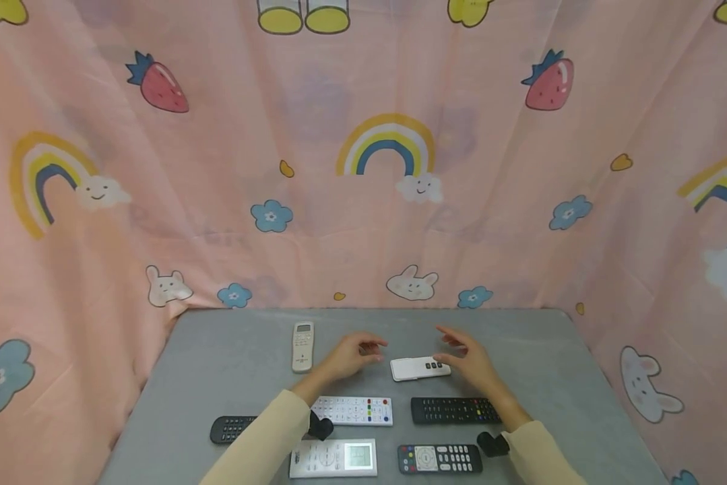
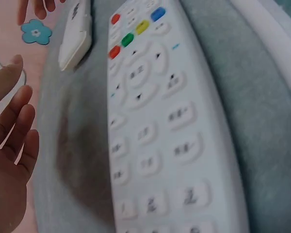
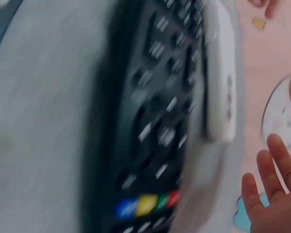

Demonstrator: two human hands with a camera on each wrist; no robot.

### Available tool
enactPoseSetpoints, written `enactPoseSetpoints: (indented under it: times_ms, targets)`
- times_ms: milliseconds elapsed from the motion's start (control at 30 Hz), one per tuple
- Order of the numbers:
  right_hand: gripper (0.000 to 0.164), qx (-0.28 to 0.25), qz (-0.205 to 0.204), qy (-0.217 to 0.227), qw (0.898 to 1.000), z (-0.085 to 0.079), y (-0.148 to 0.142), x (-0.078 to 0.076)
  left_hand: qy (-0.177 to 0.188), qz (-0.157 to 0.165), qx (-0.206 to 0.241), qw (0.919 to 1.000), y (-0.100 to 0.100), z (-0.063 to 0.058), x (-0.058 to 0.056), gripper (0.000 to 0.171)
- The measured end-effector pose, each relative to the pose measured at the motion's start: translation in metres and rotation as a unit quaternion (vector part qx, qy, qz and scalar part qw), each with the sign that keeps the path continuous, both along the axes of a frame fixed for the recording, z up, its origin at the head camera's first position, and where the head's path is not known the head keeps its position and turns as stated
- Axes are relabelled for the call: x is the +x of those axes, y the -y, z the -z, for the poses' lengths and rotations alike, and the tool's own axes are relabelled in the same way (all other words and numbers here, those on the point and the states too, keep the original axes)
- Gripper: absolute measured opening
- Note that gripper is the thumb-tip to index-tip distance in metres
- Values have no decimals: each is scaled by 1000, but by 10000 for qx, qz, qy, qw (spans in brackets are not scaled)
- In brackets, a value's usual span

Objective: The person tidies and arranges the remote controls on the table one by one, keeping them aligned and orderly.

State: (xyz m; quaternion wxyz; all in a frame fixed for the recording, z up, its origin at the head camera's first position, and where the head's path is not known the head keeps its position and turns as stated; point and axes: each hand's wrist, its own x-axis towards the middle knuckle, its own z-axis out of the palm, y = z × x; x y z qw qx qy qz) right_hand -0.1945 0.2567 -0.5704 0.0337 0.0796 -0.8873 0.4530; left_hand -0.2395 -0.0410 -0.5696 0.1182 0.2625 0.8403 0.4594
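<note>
My left hand [image 1: 350, 357] hovers over the table with loosely bent fingers and holds nothing. To its right lies a small white remote control [image 1: 407, 369] with a few dark buttons. Above that remote's right end is my right hand [image 1: 472, 362], fingers apart; its thumb overlaps the remote in the head view, but the right wrist view shows a gap. Below my left wrist is a white remote with coloured buttons [image 2: 145, 121]. A long black remote [image 3: 160, 116] lies under my right wrist, partly covered by it in the head view.
A beige remote [image 1: 303, 347] lies at the back left. Nearer are a black remote [image 1: 230, 429] partly behind my left sleeve, a white remote with a display [image 1: 333, 459] and a dark grey remote [image 1: 440, 459]. A pink patterned curtain [image 1: 363, 242] hangs behind the grey table [image 1: 175, 384].
</note>
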Motion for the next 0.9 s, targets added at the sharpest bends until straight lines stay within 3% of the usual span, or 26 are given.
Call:
enactPoseSetpoints:
  times_ms: [300, 500, 767, 900]
  targets:
    - [65, 314, 372, 476, 9977, 14, -20, 7, -23, 72, -262, 9996, -14, 13, 7, 37]
    - [66, 289, 229, 603, 9975, 21, -24, 10, -89, -6, -521, 9986, -19, 14, 10, 44]
    - [61, 513, -26, 361, 9980, 29, -27, 10, -678, -91, -1032, 9923, -26, 17, 11, 51]
    - [58, 665, -47, 420, 9969, 28, -25, 9, -747, -168, -1140, 9905, -27, 19, 11, 50]
